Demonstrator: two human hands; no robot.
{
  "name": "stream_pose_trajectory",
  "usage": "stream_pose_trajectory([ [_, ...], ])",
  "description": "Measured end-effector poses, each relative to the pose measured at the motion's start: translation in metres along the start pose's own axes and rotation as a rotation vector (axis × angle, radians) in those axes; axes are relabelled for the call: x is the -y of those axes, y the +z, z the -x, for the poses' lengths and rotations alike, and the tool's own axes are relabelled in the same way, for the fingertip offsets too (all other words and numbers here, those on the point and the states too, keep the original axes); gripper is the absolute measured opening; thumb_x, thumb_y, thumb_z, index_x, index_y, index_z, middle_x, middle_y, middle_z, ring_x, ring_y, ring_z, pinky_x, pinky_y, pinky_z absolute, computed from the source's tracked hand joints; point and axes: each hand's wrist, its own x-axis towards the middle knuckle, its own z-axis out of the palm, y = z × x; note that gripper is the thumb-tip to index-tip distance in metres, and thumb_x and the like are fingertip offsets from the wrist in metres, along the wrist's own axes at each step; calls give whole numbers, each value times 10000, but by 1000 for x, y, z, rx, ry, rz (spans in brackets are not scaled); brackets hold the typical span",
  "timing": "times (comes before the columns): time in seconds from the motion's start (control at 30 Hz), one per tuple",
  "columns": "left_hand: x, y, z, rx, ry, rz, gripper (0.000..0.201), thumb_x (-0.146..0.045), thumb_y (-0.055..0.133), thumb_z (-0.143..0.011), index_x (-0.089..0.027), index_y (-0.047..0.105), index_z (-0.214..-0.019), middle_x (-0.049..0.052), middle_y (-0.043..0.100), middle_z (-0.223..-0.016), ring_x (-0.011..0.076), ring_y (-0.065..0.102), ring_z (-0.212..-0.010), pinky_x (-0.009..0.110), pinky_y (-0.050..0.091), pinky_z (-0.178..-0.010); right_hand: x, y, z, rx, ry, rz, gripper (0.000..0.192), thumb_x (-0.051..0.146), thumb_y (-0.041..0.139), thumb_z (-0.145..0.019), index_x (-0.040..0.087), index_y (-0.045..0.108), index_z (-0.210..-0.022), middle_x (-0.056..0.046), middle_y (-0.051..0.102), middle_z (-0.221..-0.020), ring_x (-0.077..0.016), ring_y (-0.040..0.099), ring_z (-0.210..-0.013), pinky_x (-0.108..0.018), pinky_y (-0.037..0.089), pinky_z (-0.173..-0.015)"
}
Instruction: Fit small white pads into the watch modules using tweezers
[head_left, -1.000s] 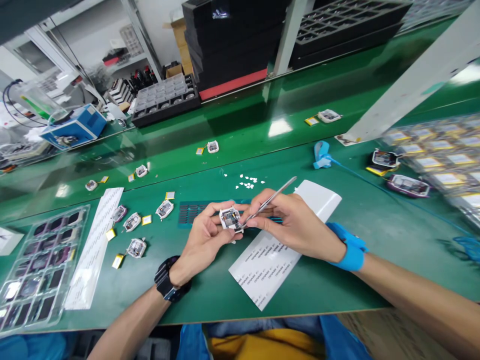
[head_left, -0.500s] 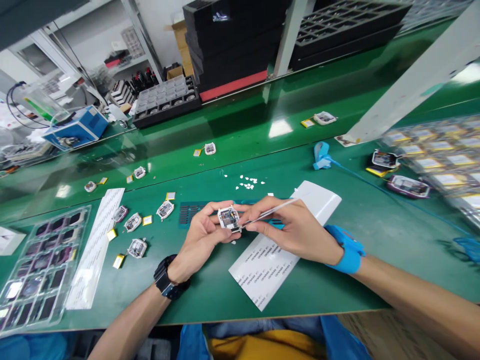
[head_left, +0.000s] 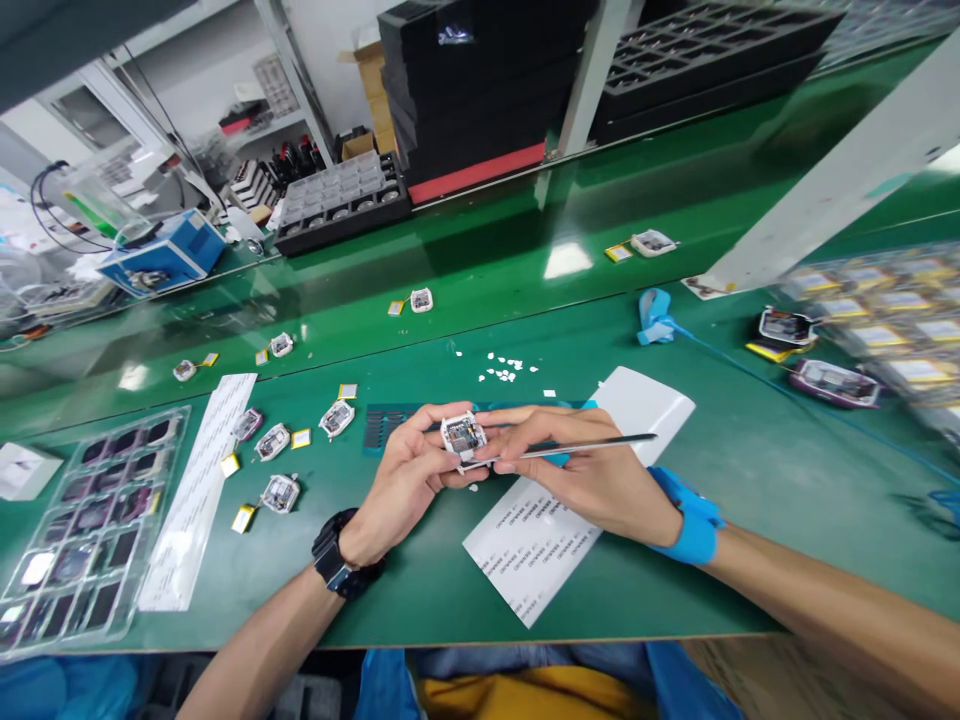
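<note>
my left hand (head_left: 409, 475) gripping small watch module (head_left: 463, 437), my right hand (head_left: 577, 470) pinching tweezers (head_left: 592, 446) at it, above green desk (head_left: 675, 560)

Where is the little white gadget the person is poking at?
In the head view, the small white module sits mid-frame above the green bench, pinched in the left hand, with the right hand's tweezers touching it.

Small white-framed device module (head_left: 463, 437), circuit board exposed and facing up, held above the green bench; thin metal tweezers (head_left: 581, 447) lie nearly horizontal, tips at its right edge.
</note>
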Motion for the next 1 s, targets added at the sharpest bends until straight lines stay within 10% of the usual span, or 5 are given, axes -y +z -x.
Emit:
stream_pose_trajectory([
  [0.13, -1, -2, 1, 34, 29, -61, 434, -200, 751, -742, -196, 580, -1140, 69, 733, -1009, 163, 711, -850, 305, 564, -803, 4, -2, -3, 4, 30, -17, 84, 225, 674, -846, 241, 677, -764, -22, 783, -868, -239, 709, -1035, -367, 597, -860],
  [0.27, -21, -12, -16, -16, 139, -189, 448, -200, 750, -753, -206, 553, -1155, 82, 657, -1145, 193, 708, -937, 348, 554, -869, 2, -8, -7, -272, 246, -79, 122, 349, 716, -805, 257, 637, -810, -52, 776, -885, -277, 745, -891, -426, 626, -775],
  [0.6, -104, -106, -110, -792, 235, -871, 443, -116, 561, -899, -140, 419, -1319, 123, 665, -1072, 179, 693, -925, 356, 564, -840, -24, -18, -16, -142, 331, 43, 331, 547, 686, -768, 217, 697, -737, -85, 749, -833, -247, 732, -719, -358, 619, -612],
  [0.8, -140, -159, -86, -1019, 201, -1134, 384, -334, 590, -905, -157, 553, -1243, 116, 576, -1262, 240, 602, -1079, 455, 527, -892, -26, -18, -16, -75, 370, 91, 441, 622, 652, -763, 186, 711, -791, -112, 750, -851, -256, 720, -711, -386, 612, -628],
  [1.0, -169, -179, -63, -890, 97, -1208, 367, -350, 583, -908, -167, 563, -1226, 99, 592, -1234, 233, 613, -1050, 441, 536, -870, -25, -18, -17, -68, 338, 113, 417, 594, 642, -792, 183, 707, -768, -105, 750, -835, -227, 705, -649, -353, 592, -580],
])
